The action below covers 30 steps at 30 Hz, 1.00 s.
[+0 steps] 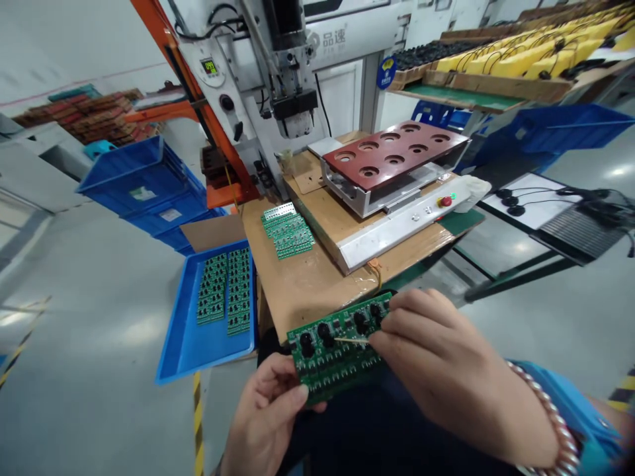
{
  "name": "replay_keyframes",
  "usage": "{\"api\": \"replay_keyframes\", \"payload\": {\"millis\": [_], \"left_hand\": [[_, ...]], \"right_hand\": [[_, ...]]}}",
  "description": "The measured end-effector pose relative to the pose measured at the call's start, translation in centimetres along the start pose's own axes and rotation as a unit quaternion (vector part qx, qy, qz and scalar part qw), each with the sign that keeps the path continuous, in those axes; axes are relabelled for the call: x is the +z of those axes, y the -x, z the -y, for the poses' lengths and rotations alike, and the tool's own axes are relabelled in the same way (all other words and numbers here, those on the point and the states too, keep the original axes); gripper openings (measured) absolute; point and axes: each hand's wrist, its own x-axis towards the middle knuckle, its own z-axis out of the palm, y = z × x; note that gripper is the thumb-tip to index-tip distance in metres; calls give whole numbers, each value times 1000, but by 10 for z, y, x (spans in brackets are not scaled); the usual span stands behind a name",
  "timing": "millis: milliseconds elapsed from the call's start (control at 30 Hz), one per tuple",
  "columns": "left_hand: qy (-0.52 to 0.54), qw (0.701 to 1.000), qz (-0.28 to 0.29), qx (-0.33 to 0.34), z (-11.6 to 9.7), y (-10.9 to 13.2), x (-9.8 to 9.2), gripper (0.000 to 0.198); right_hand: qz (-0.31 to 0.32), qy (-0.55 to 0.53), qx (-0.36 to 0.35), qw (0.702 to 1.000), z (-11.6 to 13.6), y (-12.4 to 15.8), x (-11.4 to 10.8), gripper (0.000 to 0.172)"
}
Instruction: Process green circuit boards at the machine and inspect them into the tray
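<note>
A green circuit board panel (337, 360) with several black round parts on it is held low in the middle of the view. My left hand (268, 416) grips its lower left corner, thumb on top. My right hand (436, 363) rests over the board's right end, fingers pinched on a thin wooden stick (350, 340) that points left across the board. A bead bracelet (550, 423) sits on my right wrist.
A cardboard-covered bench (307, 277) carries a stack of green boards (288, 229) and a metal fixture with a red holed plate (391, 155). A blue tray (188, 344) of more boards lies at left. Blue bins (143, 178) stand behind; a white machine head (292, 99) hangs above.
</note>
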Motion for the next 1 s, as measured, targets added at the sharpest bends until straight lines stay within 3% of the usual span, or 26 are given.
{"api": "replay_keyframes", "payload": {"millis": [533, 1000], "left_hand": [[23, 1000, -10, 19, -1, 0, 3, 19], [-14, 999, -24, 26, -2, 0, -1, 14]], "right_hand": [[9, -9, -5, 1000, 3, 1, -2, 18], [-16, -7, 33, 999, -18, 14, -26, 22]]}}
